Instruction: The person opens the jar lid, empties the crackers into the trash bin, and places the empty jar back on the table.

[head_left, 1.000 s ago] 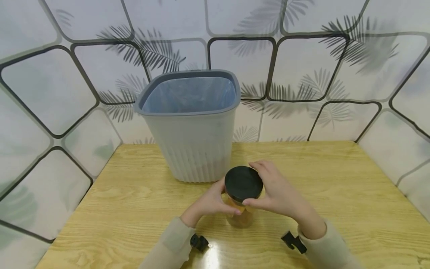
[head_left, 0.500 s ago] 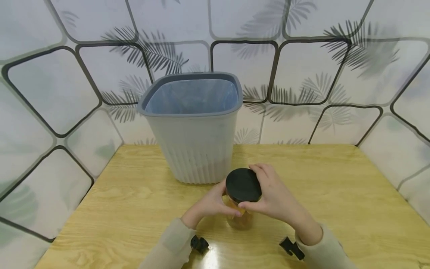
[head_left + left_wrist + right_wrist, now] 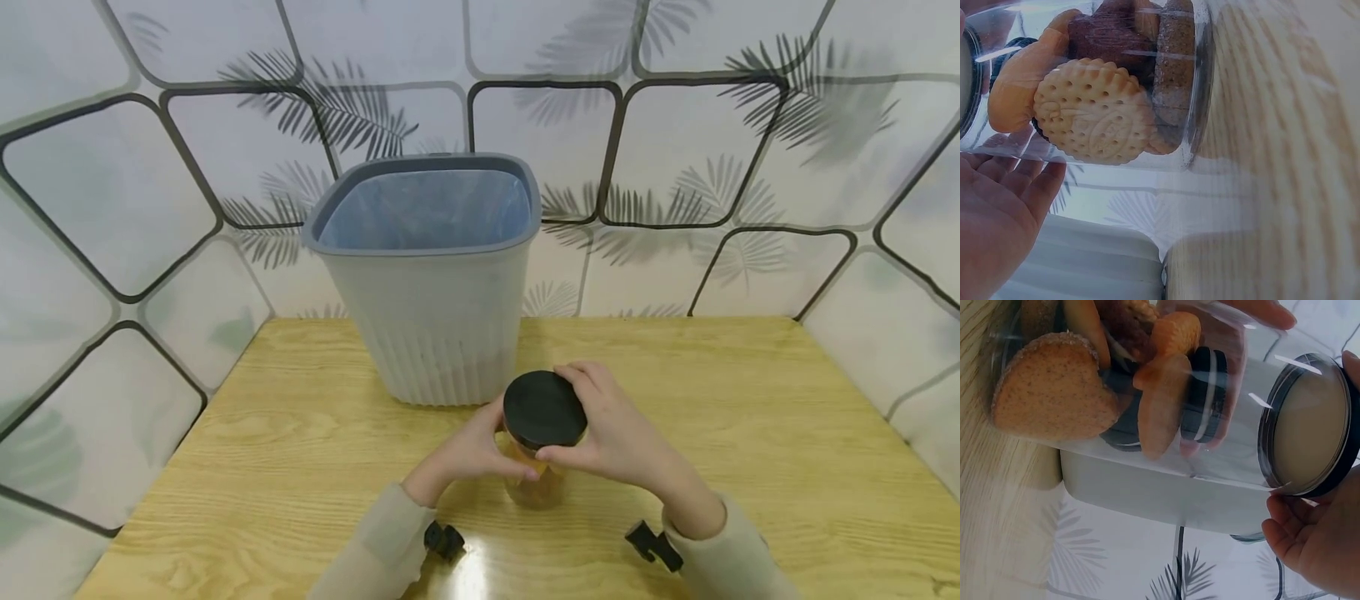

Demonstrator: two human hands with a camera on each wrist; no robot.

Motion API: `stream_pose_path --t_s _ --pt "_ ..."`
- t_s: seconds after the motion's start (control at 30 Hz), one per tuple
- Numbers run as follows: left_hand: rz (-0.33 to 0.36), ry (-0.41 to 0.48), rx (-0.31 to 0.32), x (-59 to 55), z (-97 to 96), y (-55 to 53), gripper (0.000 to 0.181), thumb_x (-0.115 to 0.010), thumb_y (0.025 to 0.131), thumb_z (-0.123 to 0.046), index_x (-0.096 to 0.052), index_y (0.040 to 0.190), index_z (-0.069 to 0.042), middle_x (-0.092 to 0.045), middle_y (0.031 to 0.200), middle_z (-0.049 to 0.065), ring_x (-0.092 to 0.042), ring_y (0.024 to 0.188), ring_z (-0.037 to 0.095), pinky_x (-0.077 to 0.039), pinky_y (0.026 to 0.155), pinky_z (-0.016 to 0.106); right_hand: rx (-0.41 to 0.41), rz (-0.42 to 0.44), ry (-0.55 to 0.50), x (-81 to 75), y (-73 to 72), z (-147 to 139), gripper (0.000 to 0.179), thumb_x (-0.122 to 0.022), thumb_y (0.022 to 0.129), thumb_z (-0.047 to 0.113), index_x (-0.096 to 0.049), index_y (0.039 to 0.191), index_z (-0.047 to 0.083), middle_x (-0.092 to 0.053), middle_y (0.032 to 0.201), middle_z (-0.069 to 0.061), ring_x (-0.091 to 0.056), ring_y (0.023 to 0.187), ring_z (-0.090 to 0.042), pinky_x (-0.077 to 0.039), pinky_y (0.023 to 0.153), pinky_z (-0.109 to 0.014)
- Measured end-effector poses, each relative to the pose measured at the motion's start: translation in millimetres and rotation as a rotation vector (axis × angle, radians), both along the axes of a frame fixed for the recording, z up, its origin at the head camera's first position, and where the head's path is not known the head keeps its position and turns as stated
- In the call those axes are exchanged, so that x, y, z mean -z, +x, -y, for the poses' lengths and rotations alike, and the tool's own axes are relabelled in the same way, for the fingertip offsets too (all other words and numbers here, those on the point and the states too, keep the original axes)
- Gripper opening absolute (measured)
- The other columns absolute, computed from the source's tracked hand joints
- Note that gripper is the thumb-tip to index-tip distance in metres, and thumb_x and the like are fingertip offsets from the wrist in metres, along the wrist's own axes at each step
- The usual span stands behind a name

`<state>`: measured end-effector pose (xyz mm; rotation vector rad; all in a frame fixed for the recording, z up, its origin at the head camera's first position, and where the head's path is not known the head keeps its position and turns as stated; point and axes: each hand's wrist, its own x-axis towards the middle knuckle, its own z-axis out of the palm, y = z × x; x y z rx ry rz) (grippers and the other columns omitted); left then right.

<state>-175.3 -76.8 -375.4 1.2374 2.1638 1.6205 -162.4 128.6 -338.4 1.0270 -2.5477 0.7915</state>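
Note:
A clear jar [image 3: 534, 493] with a black lid [image 3: 543, 408] stands on the wooden table, between both hands. My left hand [image 3: 468, 450] grips the jar's body just below the lid, thumb toward me. My right hand [image 3: 618, 433] holds the lid by its rim, fingers at the far side and thumb at the near side. Through the clear wall, the left wrist view shows a round scalloped biscuit [image 3: 1094, 112]. The right wrist view shows a brown sugared cookie [image 3: 1050, 390], a black sandwich cookie [image 3: 1204, 394] and the lid's pale underside [image 3: 1310, 428].
Right behind the jar stands a tall grey-white waste bin [image 3: 442, 333] with a blue-grey rim. The wooden table [image 3: 300, 467] ends at a patterned fabric wall [image 3: 675, 167] on the back and sides. Black camera mounts [image 3: 444, 542] sit at both wrists.
My right hand shifts slightly on the lid, its thumb moving a little left along the rim and then partly back. The left hand and the jar stay in place.

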Motion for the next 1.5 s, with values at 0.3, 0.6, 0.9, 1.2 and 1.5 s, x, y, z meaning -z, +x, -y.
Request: stream_pose_path --t_s 0.3,0.6,0.9,1.2,1.5 --pt "-0.01 0.001 0.005 -1.5 0.8 -0.6 0.09 -0.075 0.067 0.002 -0.021 0.139 -0.005 -0.035 0.135 0.012 -0.043 0.114 0.017 -0.04 0.089 0.033 -0.088 0.055 -0.007 -3.3 -6.3 -6.6 0.084 -0.072 0.069 0.044 -0.035 0.129 -0.002 -0.037 0.121 -0.013 -0.038 0.109 -0.024 -0.04 0.085 -0.043" --pt "0.016 -0.019 -0.004 -2.2 0.1 0.6 0.091 -0.075 0.067 0.001 -0.021 0.139 -0.005 -0.035 0.136 0.01 -0.043 0.114 0.015 -0.039 0.09 0.032 -0.118 0.099 -0.012 -1.7 -7.8 -10.8 0.081 -0.071 0.072 0.041 -0.034 0.131 -0.001 -0.036 0.126 -0.012 -0.037 0.113 -0.024 -0.039 0.087 -0.044" --pt "0.015 -0.014 -0.01 -2.0 -0.9 -0.7 0.092 -0.075 0.066 0.002 -0.02 0.139 -0.006 -0.034 0.137 0.009 -0.041 0.116 0.015 -0.037 0.091 0.033 -0.151 0.074 -0.011 -3.5 -10.2 -15.4 0.078 -0.073 0.072 0.036 -0.036 0.129 -0.003 -0.039 0.126 -0.013 -0.038 0.114 -0.024 -0.037 0.089 -0.044" --pt "0.007 0.012 -0.004 2.1 -1.1 -1.0 0.093 -0.076 0.065 0.003 -0.021 0.139 -0.006 -0.035 0.136 0.01 -0.042 0.115 0.017 -0.038 0.091 0.034 -0.149 0.086 0.006 -6.0 -10.2 -19.3 0.078 -0.073 0.071 0.037 -0.037 0.129 -0.002 -0.04 0.127 -0.013 -0.038 0.116 -0.026 -0.036 0.09 -0.046" --pt "0.001 0.012 -0.002 1.7 -1.0 -0.5 0.092 -0.076 0.065 0.003 -0.021 0.139 -0.005 -0.036 0.135 0.011 -0.043 0.114 0.017 -0.038 0.091 0.034 -0.15 0.132 -0.003 -5.2 -11.7 -22.8 0.078 -0.072 0.072 0.037 -0.036 0.131 -0.001 -0.039 0.128 -0.013 -0.037 0.117 -0.026 -0.035 0.091 -0.047"
